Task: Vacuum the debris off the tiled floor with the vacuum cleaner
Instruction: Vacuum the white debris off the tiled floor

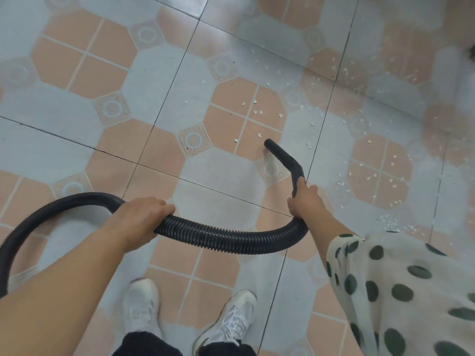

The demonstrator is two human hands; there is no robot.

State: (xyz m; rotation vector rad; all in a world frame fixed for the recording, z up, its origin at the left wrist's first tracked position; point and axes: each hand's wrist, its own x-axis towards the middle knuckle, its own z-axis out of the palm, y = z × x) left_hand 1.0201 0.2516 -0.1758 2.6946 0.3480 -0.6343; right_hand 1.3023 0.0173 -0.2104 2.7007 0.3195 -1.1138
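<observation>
A black ribbed vacuum hose [221,238] curves across the middle of the view and off the left edge. My left hand [140,217] grips the hose from above. Gripping the smooth bent handle tube [285,160] is my right hand [305,201]. The open nozzle tip [268,143] points up and left, low over the tiled floor [159,80]. Small white debris bits [257,110] lie just beyond the tip and spread thickly to the right [372,176]. The vacuum's body is out of view.
My two white sneakers [140,304] [228,319] stand at the bottom centre. A white sleeve with dark dots [401,291] fills the lower right. More debris lies near the sleeve [390,222] and at the far right top.
</observation>
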